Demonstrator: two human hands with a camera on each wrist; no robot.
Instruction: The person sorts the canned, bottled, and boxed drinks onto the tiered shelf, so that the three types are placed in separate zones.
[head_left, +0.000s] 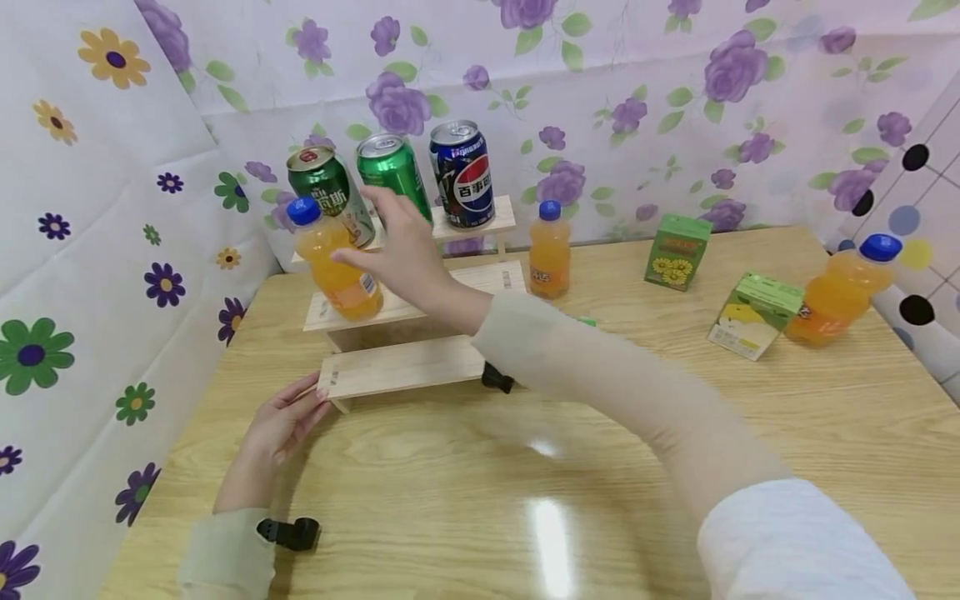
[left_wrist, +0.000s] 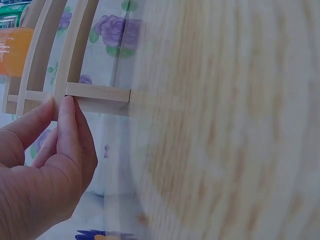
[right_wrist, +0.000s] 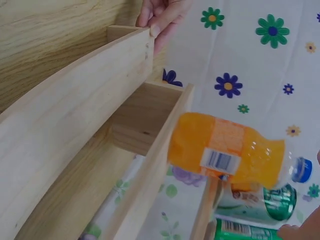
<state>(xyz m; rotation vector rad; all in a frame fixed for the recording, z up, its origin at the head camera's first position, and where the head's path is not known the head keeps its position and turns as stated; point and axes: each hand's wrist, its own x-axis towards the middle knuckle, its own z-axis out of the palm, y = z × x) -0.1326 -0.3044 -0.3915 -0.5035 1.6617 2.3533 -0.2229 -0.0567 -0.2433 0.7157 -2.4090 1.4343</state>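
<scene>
My left hand [head_left: 287,421] pinches the left end of the lowest step on a pale wooden three-tier shelf [head_left: 405,367]; my right hand [head_left: 408,254], fingers spread wide, is just beside a blue-capped plastic bottle of orange drink [head_left: 339,287], upright at the middle step's left end, before a dark green and silver metal can [head_left: 327,179]

Beige cuffs [head_left: 228,546], white upper right sleeve [head_left: 795,542], black wrist-worn pieces [head_left: 302,534]
</scene>
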